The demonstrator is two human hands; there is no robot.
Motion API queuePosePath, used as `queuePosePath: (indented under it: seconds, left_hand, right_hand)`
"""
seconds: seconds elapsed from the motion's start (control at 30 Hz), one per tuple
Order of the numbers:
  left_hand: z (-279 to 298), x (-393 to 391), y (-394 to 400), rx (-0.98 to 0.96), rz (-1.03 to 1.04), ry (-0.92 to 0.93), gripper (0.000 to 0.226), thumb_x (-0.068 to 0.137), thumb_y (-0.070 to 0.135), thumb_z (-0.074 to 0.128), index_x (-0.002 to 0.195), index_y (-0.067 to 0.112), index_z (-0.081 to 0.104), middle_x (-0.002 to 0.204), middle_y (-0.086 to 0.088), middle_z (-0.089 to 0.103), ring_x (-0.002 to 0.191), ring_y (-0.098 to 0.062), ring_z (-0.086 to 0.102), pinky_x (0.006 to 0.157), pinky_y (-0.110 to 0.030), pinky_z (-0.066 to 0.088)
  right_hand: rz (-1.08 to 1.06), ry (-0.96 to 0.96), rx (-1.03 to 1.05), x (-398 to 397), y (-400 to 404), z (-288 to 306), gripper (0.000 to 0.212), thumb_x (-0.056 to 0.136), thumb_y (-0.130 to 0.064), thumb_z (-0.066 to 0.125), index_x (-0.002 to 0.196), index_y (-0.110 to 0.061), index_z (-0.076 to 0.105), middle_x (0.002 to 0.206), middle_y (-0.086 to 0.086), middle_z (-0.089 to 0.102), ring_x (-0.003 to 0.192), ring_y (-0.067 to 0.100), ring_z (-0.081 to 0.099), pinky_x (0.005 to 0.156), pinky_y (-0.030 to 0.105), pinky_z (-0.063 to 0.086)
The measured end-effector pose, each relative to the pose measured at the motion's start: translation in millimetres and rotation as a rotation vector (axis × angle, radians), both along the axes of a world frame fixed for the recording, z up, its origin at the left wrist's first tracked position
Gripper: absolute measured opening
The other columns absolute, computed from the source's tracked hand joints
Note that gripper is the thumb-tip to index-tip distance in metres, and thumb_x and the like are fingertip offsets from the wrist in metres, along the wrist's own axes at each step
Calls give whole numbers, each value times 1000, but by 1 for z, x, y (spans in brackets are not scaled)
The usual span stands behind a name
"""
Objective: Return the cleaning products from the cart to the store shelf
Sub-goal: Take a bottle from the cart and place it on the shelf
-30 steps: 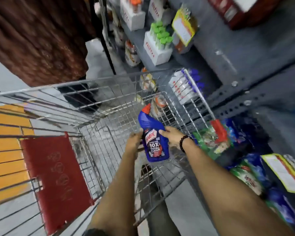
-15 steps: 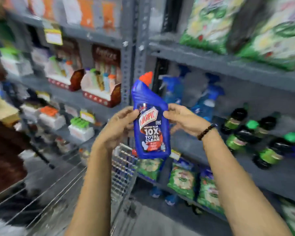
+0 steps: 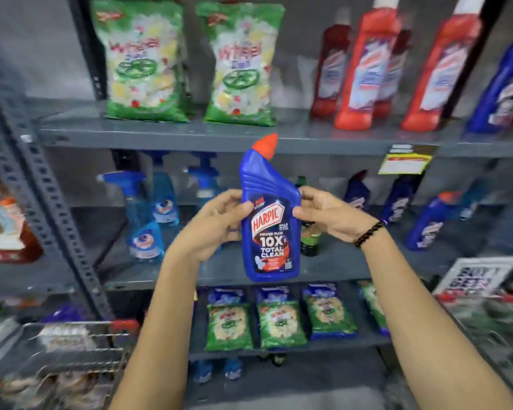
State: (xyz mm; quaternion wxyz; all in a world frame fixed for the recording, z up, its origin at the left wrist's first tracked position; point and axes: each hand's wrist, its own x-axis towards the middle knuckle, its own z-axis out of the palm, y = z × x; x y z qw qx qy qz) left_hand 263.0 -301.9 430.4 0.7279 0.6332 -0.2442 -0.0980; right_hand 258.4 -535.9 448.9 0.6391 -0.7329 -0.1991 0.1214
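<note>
I hold a blue toilet-cleaner bottle (image 3: 268, 214) with a red cap upright in front of the grey store shelf (image 3: 190, 134). My left hand (image 3: 214, 223) grips its left side and my right hand (image 3: 329, 216), with a black bead bracelet, grips its right side. The bottle hangs level with the middle shelf board (image 3: 219, 270), label facing me. More blue bottles of the same kind (image 3: 427, 223) stand on that board to the right. The wire cart (image 3: 71, 350) shows at the lower left.
Green detergent bags (image 3: 142, 60) and red bottles (image 3: 365, 69) fill the top board. Blue spray bottles (image 3: 144, 214) stand at the middle left, a green bottle (image 3: 310, 244) right behind the held one. Small detergent packs (image 3: 279, 321) line the low board. A perforated upright (image 3: 42, 179) rises at left.
Both hands lifted the blue bottle out of the cart and up in front of the shelf. My view swung from the cart to the shelf, facing it squarely now.
</note>
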Motion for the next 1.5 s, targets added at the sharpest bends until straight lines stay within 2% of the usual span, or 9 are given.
queuePosePath:
  seconds: [0.13,0.3,0.6,0.7,0.87,1.0,1.07,1.13,1.5]
  left_hand:
    - [-39,36,-94,83,-26,67,18,90,11,51,93,26,60,93,1,63,84,-14,59,79,-34,49]
    - [-81,84,-215,137,-3,147,28,90,7,51,116,14,54,95,6,62,74,3,62,60,-19,54]
    - [-127,156,-355,181,52,227,35,89,-2,48,124,-2,46,113,-9,53,104,-21,49,70,-21,50]
    - [-138,167,-375,176,90,213,33,88,-4,49,121,-5,48,113,-14,57,102,-23,52,70,-15,54]
    - [-146,177,-391,179,110,188,36,86,-5,52,122,-6,50,125,-28,56,105,-24,54,100,-47,44]
    - [-155,177,-395,167,151,185,42,85,-4,54,127,-1,47,125,-15,57,106,-22,56,93,-34,52]
    - [-167,176,-394,185,150,202,46,83,-7,56,127,-2,45,123,-11,57,106,-21,56,87,-24,55]
    - [-181,175,-394,257,175,228,45,81,-10,57,124,-5,47,125,-20,57,105,-21,55,95,-37,52]
    - [-217,177,-405,451,332,195,52,74,-4,68,123,3,54,121,-15,64,110,-26,60,102,-44,46]
  right_hand:
    - [-171,67,-24,18,-86,-42,17,85,-5,56,89,-21,53,96,-2,68,87,11,66,66,27,59]
    - [-359,117,-84,53,-191,-90,25,86,-5,56,107,-16,48,111,7,58,94,18,60,71,26,54]
    - [-502,229,-83,124,-307,-134,38,89,3,47,127,0,39,126,18,52,99,17,54,73,21,49]
    - [-520,264,-51,139,-323,-144,40,90,4,45,129,0,39,137,23,46,108,21,47,91,36,44]
    - [-540,291,55,148,-338,-161,44,90,2,45,133,-6,37,140,18,45,113,19,46,93,35,40]
    - [-567,296,82,152,-346,-179,50,88,7,46,135,-6,36,142,15,43,118,19,45,89,28,44]
    - [-618,330,22,153,-347,-195,57,85,12,49,137,-1,32,144,18,38,128,26,42,101,37,41]
    - [-652,365,-71,152,-344,-213,63,81,15,54,137,2,31,145,19,37,133,30,38,111,42,33]
    - [-629,215,-285,172,-342,-244,48,65,2,75,110,-7,58,107,3,64,102,19,59,94,37,46]
